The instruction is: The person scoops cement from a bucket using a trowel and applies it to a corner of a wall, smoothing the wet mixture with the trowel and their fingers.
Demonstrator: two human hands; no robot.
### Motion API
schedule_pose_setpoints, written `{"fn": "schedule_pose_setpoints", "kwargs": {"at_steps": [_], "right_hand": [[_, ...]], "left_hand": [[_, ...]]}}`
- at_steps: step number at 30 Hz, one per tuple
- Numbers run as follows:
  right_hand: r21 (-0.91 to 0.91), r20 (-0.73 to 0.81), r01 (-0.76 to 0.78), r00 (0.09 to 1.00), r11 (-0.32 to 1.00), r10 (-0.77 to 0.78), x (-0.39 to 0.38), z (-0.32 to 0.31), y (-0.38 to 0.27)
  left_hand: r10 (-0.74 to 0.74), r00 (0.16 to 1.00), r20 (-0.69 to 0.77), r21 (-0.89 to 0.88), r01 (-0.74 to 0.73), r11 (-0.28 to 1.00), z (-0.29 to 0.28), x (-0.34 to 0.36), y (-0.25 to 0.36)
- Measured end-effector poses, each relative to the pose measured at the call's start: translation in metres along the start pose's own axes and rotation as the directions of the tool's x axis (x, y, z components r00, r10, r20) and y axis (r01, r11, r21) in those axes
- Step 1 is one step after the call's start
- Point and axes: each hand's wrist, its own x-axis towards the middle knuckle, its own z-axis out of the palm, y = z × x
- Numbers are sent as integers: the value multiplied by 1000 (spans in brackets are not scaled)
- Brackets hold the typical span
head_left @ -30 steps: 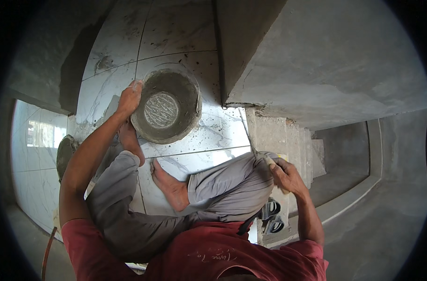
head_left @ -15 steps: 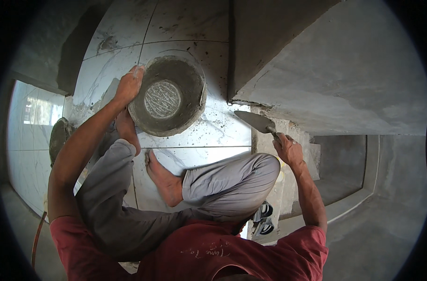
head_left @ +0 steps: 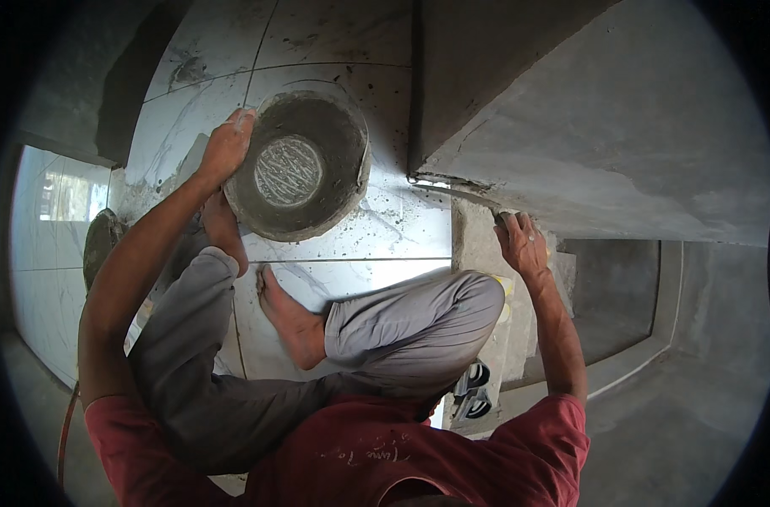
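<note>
Biggest thing in here, and we begin with it: the grey plastered wall (head_left: 622, 144), filling the right side, its lower edge rough and broken. Below and to the left spreads the white tiled floor (head_left: 402, 228), grey-veined, splashed with dark spots. Alongside runs a bare concrete ledge (head_left: 474, 232), just under the wall's edge. And here's the person, seated, in a maroon shirt (head_left: 343, 456) and grey trousers (head_left: 419, 325), knees bent, bare feet on the tiles! Out in front, the mortar-coated bucket (head_left: 343, 152), mouth facing up at us, only whitish streaks across its round bottom (whether it stands flat or tips a little, I can't tell from here). The left hand (head_left: 227, 150) has it, fingers closed over the rim on the near left side. Off behind the left forearm, a rounded grey-crusted object (head_left: 102, 245), partly hidden. Dark-and-grey sandals (head_left: 472, 393) sit below the bent right knee. Now the trowel (head_left: 463, 195), almost edge-on, blade pointing left along the foot of the wall; whether metal meets plaster, I can't say. The right hand (head_left: 522, 245) is wrapped around its handle, mostly hidden by the fingers. Smallest of all, a yellow patch (head_left: 507, 287) peeks out beside that knee.
</note>
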Motion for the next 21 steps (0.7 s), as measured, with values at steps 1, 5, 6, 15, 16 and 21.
{"fn": "schedule_pose_setpoints", "kwargs": {"at_steps": [1, 5, 6, 15, 16, 21], "right_hand": [[1, 0, 0, 1000, 1000, 0, 1, 3, 2], [65, 47, 34, 998, 997, -37, 3, 13, 2], [95, 27, 69, 997, 993, -72, 4, 15, 1], [125, 6, 153, 988, 980, -155, 34, 47, -11], [139, -19, 234, 972, 962, -233, 36, 47, -17], [168, -104, 428, 903, 888, -416, 35, 43, -32]], "left_hand": [[-16, 1000, 11, -12, 16, 1000, -2, -1, 4], [-7, 1000, -26, -13, 7, 1000, 4, 3, -9], [-5, 1000, -26, -12, 5, 1000, 5, 5, -14], [12, 999, 52, 50, -14, 999, -20, 4, -45], [-45, 998, 42, 72, 42, 997, -27, 1, -55], [-211, 977, 26, -28, 212, 977, -37, -2, -79]]}}
